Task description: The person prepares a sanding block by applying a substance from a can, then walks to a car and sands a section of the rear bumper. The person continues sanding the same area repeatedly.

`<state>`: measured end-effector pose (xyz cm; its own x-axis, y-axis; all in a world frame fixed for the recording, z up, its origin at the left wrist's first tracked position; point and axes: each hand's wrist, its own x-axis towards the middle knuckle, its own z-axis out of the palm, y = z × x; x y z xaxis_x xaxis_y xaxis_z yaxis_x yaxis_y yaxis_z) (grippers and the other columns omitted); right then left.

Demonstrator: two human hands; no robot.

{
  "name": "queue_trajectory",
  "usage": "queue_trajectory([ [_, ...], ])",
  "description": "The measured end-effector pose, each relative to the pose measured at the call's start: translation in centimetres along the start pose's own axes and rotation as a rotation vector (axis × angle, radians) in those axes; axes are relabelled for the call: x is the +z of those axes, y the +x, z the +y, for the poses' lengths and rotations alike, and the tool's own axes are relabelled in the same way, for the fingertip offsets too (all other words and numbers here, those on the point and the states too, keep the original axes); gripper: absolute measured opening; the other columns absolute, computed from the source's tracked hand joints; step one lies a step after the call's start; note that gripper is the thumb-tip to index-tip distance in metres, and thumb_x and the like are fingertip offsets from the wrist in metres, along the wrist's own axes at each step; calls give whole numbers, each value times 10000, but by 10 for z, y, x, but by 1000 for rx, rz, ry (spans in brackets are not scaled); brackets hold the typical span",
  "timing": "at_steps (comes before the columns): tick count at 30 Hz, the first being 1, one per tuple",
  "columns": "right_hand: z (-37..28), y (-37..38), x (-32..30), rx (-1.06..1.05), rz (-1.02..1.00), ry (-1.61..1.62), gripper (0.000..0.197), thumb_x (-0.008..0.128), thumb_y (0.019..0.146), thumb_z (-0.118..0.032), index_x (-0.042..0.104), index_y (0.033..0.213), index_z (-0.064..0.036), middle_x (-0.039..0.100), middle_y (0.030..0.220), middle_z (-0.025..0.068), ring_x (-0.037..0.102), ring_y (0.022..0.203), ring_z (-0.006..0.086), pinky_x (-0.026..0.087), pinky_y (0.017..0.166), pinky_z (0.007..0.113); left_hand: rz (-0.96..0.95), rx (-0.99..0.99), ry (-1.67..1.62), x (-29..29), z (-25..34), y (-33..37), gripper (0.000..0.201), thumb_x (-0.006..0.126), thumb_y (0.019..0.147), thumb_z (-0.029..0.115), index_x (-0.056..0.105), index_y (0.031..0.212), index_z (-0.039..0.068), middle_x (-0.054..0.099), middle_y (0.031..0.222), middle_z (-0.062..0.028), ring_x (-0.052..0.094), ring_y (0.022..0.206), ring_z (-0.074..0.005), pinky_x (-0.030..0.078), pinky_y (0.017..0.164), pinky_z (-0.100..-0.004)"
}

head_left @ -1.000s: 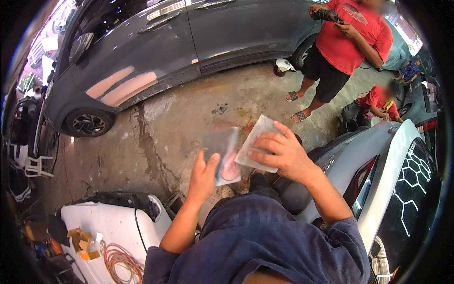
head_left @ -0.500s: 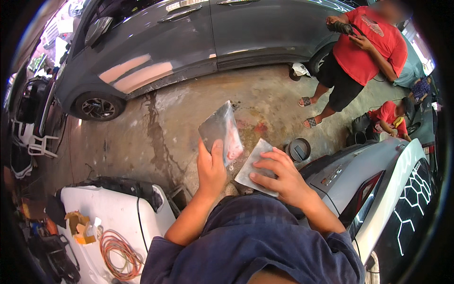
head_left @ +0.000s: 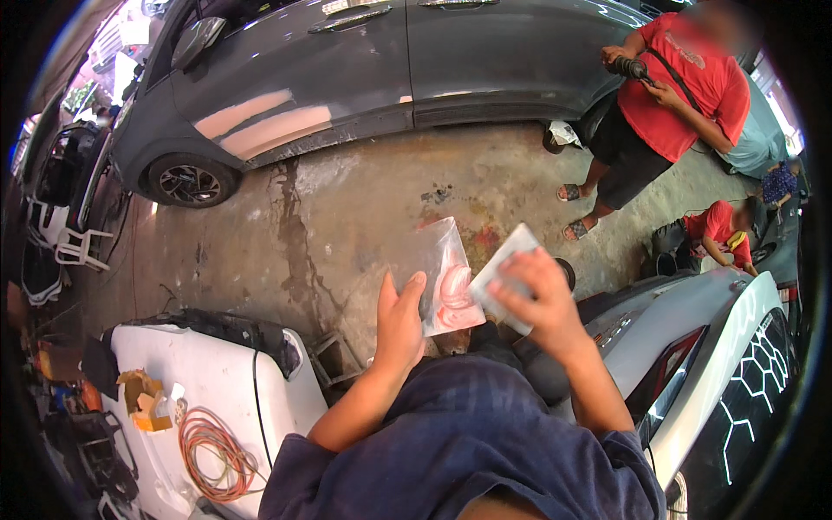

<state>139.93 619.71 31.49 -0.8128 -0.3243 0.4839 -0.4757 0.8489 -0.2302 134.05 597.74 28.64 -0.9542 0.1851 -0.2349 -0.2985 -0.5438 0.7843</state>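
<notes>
My left hand (head_left: 399, 319) is closed on the near-left edge of a thin, flat mixing board (head_left: 433, 247), the thumb lying along its side. Smeared over the board's face is pink and white putty (head_left: 454, 288). A pale, flat spreader (head_left: 487, 279) is gripped in my right hand (head_left: 539, 299), fingers laid over its upper face and somewhat blurred. The spreader is tilted, its left edge close beside the board's right edge; whether they touch I cannot tell.
A dark grey car (head_left: 347, 78) with pink filler patches (head_left: 273, 128) stands ahead. Beside me are a white car panel (head_left: 186, 364) bearing a coiled hose (head_left: 212, 455) and, rightward, a grey car body (head_left: 650, 334). A person in red (head_left: 698, 78) stands far right; another (head_left: 715, 230) crouches.
The board has turned its puttied face more into view and shifted slightly right and nearer. My right hand has lifted the spreader farther out and right, tilting it. The surroundings have shifted slightly with my head.
</notes>
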Motion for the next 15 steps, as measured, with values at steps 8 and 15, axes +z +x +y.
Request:
queue_trajectory([
  [8,-9,5,-9,-63,-91,32,461,694,756,-110,707,1190,-264,637,1188,5,585,1182,228,348,1124,538,-78,78,151,0,0,4,326,519,1023,117,478,1317,-19,605,1199,-103,559,1104,-158,434,990,-312],
  [15,3,13,-25,-57,-190,-49,444,715,703,-75,726,1127,-207,655,1195,-8,582,1196,201,336,1128,518,-337,89,615,4,3,-1,350,501,1026,185,524,1292,-40,648,1151,-124,578,1043,-157,453,927,-307],
])
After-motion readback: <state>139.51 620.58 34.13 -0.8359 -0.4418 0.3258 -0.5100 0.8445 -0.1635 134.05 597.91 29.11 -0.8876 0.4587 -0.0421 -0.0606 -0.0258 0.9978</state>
